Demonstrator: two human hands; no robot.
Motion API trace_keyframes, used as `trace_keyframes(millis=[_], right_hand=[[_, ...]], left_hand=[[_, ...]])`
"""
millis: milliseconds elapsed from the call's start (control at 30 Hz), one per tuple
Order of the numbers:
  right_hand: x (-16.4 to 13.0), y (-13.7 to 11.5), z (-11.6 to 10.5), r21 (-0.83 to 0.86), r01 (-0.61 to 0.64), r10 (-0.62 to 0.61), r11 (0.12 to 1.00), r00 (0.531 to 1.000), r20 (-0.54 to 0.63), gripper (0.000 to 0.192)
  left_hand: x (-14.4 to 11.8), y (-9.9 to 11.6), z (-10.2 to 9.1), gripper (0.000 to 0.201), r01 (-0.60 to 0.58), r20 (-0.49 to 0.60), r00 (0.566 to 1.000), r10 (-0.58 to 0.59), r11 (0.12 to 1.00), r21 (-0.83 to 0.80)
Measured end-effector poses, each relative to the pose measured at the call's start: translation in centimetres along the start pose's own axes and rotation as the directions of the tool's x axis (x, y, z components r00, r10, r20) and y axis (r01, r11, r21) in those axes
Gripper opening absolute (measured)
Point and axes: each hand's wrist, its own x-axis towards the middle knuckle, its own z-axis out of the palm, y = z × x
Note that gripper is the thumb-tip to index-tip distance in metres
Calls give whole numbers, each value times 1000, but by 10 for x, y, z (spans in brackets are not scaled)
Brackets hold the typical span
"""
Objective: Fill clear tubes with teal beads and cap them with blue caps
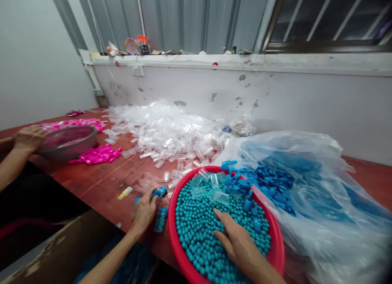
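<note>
My left hand [145, 210] is closed around at least one small tube with a blue cap [159, 191] at the table's front edge. More blue shows behind its fingers, partly hidden. Beside it lies a clear tube filled with teal beads [161, 220] under a blue cap. Over a red basin [174, 231], my right hand [237, 241] touches the loose teal beads [199, 235] with thumb and forefinger apart, the other fingers partly hidden. Several empty clear tubes [220, 197] and blue caps [234, 182] rest on the beads.
Empty clear tubes [174, 133] are heaped at the back. A plastic bag [324, 186] holding blue caps [272, 182] lies at right. Another person's hand [30, 137] is at a grey basin [82, 143] near pink pieces [99, 154]. A yellow-labelled piece [125, 193] lies on the red table [101, 186].
</note>
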Motion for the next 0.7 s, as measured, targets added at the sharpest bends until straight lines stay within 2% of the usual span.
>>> trace_keyframes(millis=[133, 233, 300, 367, 433, 533, 700], right_hand=[[-2, 4, 3, -42, 13, -12, 999, 999, 36, 41], [-3, 6, 6, -96, 24, -18, 995, 998, 65, 39], [-4, 7, 8, -142, 36, -23, 989, 996, 88, 37], [-4, 7, 9, -173, 56, -36, 983, 993, 117, 35], [-4, 8, 10, -191, 82, -55, 978, 988, 143, 34], [-6, 8, 10, -223, 112, -76, 968, 984, 163, 34], [-7, 8, 11, -277, 124, -83, 953, 984, 155, 33]], left_hand=[[-7, -1, 6, 41, -19, -55, 998, 22, 999, 48], [-21, 2, 13, 44, -155, -96, 980, 174, 971, 180], [-31, 4, 22, 47, -284, -37, 953, 300, 930, 235], [-34, 5, 32, 50, -369, 42, 928, 371, 893, 257], [-29, 3, 39, 51, -383, 88, 924, 373, 883, 273], [-10, -6, 41, 46, -344, 117, 939, 324, 887, 308], [17, -27, 26, 36, -266, 89, 964, 251, 891, 369]])
